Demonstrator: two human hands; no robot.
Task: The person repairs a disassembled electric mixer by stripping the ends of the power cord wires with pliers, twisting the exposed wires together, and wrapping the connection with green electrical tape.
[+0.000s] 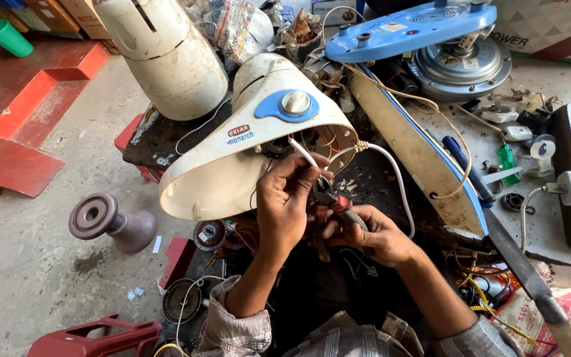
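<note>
The cream fan base housing point(232, 158) lies tipped on its side near the middle of the cluttered table point(378, 188), its open underside toward the person, so the inside is already laid bare. Coloured wires show within it, though the wiring there is too dark to read. A white power cord point(391, 168) comes out at the housing's rim, knotted there, and loops down toward the hands.

The left hand point(285, 198) has its fingers pinched shut on a white wire end point(302, 153), holding it up just in front of the opening. The right hand point(375, 235) is wrapped closed around red-handled pliers point(332, 205), whose nose meets that wire. By my judgement the wire end is being stripped or trimmed, with joining and closing up the housing left undone.

At the table's far edge sit another cream housing point(166, 53) and a blue-topped fan part point(411, 30); a green cup point(8, 38) stands on the red floor, contents unseen.
</note>
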